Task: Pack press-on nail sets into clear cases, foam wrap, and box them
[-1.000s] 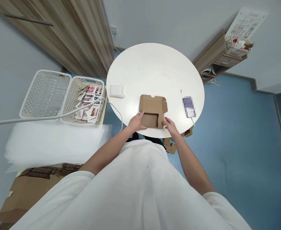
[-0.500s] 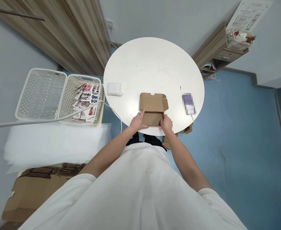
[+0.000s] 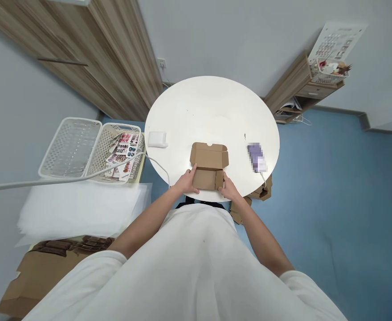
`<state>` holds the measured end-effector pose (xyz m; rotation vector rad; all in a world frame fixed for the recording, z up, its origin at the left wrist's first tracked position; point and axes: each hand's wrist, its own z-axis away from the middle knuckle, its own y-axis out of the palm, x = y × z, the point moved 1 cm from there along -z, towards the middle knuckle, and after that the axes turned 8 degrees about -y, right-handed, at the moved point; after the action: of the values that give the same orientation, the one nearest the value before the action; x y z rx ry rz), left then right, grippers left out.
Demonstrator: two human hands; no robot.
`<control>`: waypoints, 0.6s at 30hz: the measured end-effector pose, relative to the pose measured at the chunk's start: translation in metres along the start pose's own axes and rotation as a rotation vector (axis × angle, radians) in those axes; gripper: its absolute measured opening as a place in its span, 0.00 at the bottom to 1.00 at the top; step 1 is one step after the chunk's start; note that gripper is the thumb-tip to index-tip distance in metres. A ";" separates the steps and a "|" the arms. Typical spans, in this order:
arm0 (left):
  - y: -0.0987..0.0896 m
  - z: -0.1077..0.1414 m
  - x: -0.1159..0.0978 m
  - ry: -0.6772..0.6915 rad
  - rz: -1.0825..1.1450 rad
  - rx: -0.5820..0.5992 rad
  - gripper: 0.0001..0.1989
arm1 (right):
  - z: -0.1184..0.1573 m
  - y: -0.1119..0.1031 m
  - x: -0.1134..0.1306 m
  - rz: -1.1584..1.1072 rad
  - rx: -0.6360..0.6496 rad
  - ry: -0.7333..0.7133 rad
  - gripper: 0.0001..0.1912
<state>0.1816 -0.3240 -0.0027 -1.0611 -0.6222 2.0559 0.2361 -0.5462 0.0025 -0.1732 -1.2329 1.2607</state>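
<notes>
A small brown cardboard box lies at the near edge of the round white table, its lid raised and tilted back on the far side. My left hand grips the box's left wall, with the thumb at the inner left corner. On the right, my right hand holds the right end, where a side flap stands partly folded inward over the box floor. A small white packet sits on the table's left part. Toward the right rim lies a blurred purple phone with a white cable.
Two white baskets stand at the left, one with clear trays, one with nail cards. Below are translucent sheets and flat cardboard. A white cable crosses the baskets. More cardboard lies beneath the table's right edge.
The right side flap has folded inward over the box floor, with my right hand shifted down beside it. The camera view has tilted, so the table appears lower.
</notes>
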 end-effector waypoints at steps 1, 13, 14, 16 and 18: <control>0.000 -0.001 -0.002 -0.007 -0.004 0.001 0.66 | -0.002 -0.003 -0.002 -0.004 0.025 -0.016 0.38; -0.001 -0.048 -0.043 -0.081 0.113 -0.115 0.69 | -0.062 -0.032 -0.008 0.209 -0.097 0.145 0.36; -0.004 -0.051 -0.043 -0.084 0.113 -0.108 0.69 | -0.065 -0.033 -0.008 0.207 -0.086 0.144 0.35; -0.009 -0.054 -0.045 -0.098 0.107 -0.087 0.68 | -0.067 -0.034 -0.008 0.200 -0.081 0.138 0.34; -0.012 -0.056 -0.047 -0.119 0.099 -0.069 0.68 | -0.067 -0.033 -0.009 0.192 -0.088 0.125 0.34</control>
<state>0.2515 -0.3479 -0.0021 -1.0327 -0.7177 2.2100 0.3095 -0.5323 -0.0074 -0.4375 -1.1850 1.3397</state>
